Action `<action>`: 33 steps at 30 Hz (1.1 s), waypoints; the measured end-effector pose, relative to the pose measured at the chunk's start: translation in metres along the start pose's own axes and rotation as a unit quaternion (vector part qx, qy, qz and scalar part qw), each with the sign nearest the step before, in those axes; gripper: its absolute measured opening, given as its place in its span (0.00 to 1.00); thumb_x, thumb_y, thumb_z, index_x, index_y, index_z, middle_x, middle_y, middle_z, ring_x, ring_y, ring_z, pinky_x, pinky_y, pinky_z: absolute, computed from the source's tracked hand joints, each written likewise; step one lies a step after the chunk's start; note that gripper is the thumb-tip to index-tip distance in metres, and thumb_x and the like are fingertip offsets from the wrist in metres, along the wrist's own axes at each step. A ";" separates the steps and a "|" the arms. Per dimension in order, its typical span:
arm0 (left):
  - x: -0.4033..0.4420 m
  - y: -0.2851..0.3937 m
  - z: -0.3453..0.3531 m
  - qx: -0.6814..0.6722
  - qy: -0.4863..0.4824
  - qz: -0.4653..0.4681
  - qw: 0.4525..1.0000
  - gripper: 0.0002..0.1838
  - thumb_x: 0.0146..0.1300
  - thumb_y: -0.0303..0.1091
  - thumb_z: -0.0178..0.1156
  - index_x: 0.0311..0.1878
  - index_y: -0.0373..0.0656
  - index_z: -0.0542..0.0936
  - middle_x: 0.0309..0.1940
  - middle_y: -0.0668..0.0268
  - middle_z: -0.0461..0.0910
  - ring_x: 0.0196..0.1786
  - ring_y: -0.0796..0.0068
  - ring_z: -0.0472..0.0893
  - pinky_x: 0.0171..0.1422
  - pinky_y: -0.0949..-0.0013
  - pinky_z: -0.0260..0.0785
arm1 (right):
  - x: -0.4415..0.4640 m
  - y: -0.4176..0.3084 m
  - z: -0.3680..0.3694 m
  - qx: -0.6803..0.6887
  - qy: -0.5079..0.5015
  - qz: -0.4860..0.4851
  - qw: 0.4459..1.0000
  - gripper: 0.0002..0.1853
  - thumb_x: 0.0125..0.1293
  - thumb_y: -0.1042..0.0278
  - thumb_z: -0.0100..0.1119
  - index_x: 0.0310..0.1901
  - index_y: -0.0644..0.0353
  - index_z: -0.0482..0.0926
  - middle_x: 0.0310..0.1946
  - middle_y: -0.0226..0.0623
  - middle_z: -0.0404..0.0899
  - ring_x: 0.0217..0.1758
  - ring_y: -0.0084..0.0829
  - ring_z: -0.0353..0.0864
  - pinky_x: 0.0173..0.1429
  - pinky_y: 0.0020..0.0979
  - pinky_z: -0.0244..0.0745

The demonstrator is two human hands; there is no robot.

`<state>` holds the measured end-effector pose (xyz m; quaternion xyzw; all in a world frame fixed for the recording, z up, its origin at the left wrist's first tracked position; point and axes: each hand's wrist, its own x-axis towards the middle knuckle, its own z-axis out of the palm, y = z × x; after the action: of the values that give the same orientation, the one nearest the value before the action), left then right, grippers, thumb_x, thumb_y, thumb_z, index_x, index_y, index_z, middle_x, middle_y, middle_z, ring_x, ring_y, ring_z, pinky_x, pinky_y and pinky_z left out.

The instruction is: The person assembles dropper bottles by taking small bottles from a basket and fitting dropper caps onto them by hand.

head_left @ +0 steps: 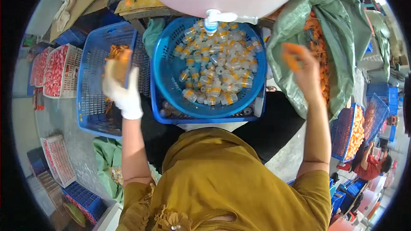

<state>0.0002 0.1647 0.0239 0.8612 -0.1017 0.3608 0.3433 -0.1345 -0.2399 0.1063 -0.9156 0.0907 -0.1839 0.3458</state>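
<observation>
My left hand point(122, 90), in a white glove, is over the blue crate point(85, 102) on the left. Its fingers curl around an orange-brown piece point(123, 66), smeared by motion. Beyond it, more orange pieces lie in the crate. Bare and blurred, my right hand point(307, 70) is at the mouth of a green woven sack point(284, 30), pinching an orange plastic piece point(292, 55). Inside the sack are many similar orange pieces point(319, 38). Between my hands a round blue basin point(160, 77) holds many small clear bottles with orange bands point(218, 68).
A pale rounded tank with a white tap point(218, 16) overhangs the basin. Under the basin is a blue crate point(205, 122). White baskets of red-and-white pieces point(58, 70) stand far left. At right, a blue crate holds orange pieces point(355, 130), near another person in red point(370, 162).
</observation>
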 end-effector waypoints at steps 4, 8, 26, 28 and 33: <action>0.028 0.000 -0.018 0.023 -0.022 0.005 0.999 0.18 0.54 0.32 0.67 0.48 0.37 0.80 0.44 0.55 0.81 0.49 0.58 0.79 0.56 0.58 0.69 | 0.018 0.100 -0.043 -0.289 0.033 -0.013 0.957 0.16 0.60 0.74 0.62 0.50 0.57 0.80 0.47 0.40 0.79 0.50 0.38 0.77 0.54 0.38 0.73; 0.004 0.028 0.045 -0.038 -0.396 -0.002 0.917 0.17 0.62 0.41 0.62 0.52 0.45 0.80 0.44 0.57 0.83 0.45 0.59 0.83 0.52 0.63 0.73 | 0.023 0.161 -0.051 -0.595 -0.042 -0.021 0.802 0.22 0.65 0.69 0.50 0.62 0.52 0.71 0.58 0.33 0.72 0.60 0.39 0.71 0.59 0.43 0.70; -0.033 0.057 0.098 -0.454 -0.417 -0.273 0.739 0.14 0.64 0.28 0.61 0.49 0.41 0.70 0.38 0.65 0.76 0.34 0.77 0.79 0.40 0.72 0.73 | 0.016 0.035 -0.039 0.152 0.065 0.089 0.982 0.13 0.68 0.71 0.57 0.53 0.59 0.73 0.37 0.28 0.79 0.38 0.19 0.76 0.42 0.22 0.71; -0.032 0.073 0.093 -0.504 -0.379 -0.295 0.718 0.15 0.61 0.23 0.63 0.50 0.41 0.72 0.40 0.68 0.76 0.40 0.81 0.77 0.41 0.74 0.73 | 0.022 -0.013 -0.011 0.240 0.035 0.009 0.970 0.14 0.66 0.74 0.58 0.53 0.60 0.75 0.38 0.27 0.80 0.40 0.19 0.77 0.44 0.21 0.71; -0.026 0.090 0.100 -0.503 -0.401 -0.276 0.714 0.23 0.59 0.25 0.65 0.58 0.41 0.73 0.44 0.65 0.80 0.42 0.78 0.78 0.46 0.73 0.73 | 0.031 -0.107 0.043 0.268 -0.088 -0.093 0.955 0.16 0.58 0.80 0.67 0.48 0.63 0.78 0.43 0.30 0.83 0.46 0.21 0.80 0.50 0.23 0.75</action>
<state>-0.0015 0.0290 0.0017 0.6153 -0.1538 -0.2336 0.7370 -0.0849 -0.1435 0.1569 -0.8062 -0.0783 -0.1514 0.5666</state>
